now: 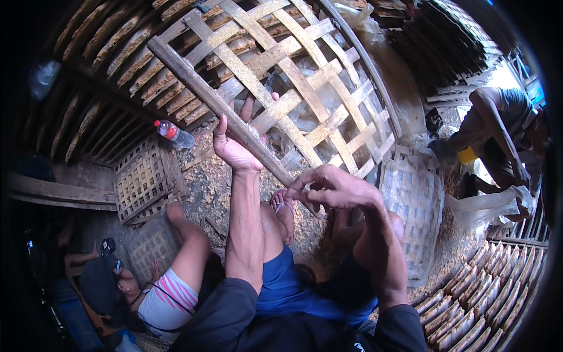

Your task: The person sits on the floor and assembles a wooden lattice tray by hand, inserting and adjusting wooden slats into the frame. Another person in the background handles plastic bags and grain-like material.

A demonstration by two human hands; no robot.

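A large woven bamboo lattice tray (305,88) with a dark wooden edge bar (205,94) leans in front of me. My left hand (234,146) grips that bar from below, thumb up and fingers wrapped behind it. My right hand (331,188) pinches the bar's lower end, fingers bent together on it. My bare foot (284,211) rests on the ground just under the bar's end, between my forearms.
Another person in a striped top (170,293) sits low at the left. A second person (498,135) crouches at the right with a plastic bag (492,205). A plastic bottle (174,134) lies near small woven trays (143,179). Another tray (413,199) stands right; stacked slabs (475,305) line the lower right.
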